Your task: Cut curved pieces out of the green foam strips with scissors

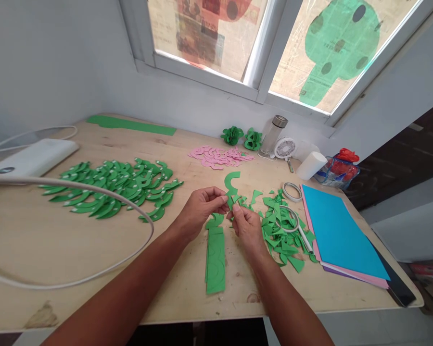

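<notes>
A curved green paper piece [231, 181] rises above my fingertips in the middle of the table. My left hand [206, 207] is closed in a pinch on its lower end. Close on the right, my right hand [246, 225] also pinches, at the lower right of the same green paper; its fingertips partly hide what they hold. Below the hands lie a stack of green paper strips [215, 262] with curved outlines and a small curved green piece [215, 220]. Green scraps [286, 247] are heaped to the right, with a magnifying glass [303, 239] on them.
Many curved green pieces [111, 185] are piled at left, near a white device [32, 157] and its looping cable [149, 240]. Pink cutouts [216, 156], a glass bottle [272, 136] and a small fan [285, 148] stand behind. Blue sheets [341, 228] lie right of a tape roll [292, 191].
</notes>
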The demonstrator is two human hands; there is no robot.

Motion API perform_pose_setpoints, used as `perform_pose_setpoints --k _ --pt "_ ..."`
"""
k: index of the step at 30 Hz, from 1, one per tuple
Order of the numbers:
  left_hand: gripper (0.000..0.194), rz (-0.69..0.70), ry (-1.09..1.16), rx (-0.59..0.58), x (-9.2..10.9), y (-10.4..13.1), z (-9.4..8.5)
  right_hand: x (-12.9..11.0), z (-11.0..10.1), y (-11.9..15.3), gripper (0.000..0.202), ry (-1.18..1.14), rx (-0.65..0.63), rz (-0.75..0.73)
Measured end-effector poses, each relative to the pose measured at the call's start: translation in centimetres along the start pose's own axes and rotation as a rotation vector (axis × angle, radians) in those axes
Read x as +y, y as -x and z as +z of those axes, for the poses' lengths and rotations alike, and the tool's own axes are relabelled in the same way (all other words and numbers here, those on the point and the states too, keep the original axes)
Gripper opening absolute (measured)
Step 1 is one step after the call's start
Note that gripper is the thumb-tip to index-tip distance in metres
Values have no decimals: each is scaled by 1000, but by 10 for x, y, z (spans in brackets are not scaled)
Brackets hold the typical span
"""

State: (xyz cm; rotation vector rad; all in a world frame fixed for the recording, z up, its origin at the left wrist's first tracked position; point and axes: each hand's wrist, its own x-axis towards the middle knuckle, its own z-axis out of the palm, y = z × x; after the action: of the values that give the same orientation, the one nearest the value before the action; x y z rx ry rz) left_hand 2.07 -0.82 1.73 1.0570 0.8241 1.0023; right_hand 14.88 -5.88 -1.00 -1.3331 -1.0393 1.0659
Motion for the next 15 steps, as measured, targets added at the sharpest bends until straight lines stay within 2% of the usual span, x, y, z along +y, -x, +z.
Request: perform_pose_setpoints --k 4,7,11,15 --pt "22 -7 45 42 1 -1 -2 0 -1 -1 51 -34 35 -9" --pt "21 -33 107 39 2 -1 -3 -2 -2 -2 48 -111 108 -14" --pt "19 -95 159 -55 1 0 -2 -2 -3 -4 39 -190 195 -40" --pt "18 -143 172 -139 -3 1 -1 0 -4 -6 32 -201 179 -20"
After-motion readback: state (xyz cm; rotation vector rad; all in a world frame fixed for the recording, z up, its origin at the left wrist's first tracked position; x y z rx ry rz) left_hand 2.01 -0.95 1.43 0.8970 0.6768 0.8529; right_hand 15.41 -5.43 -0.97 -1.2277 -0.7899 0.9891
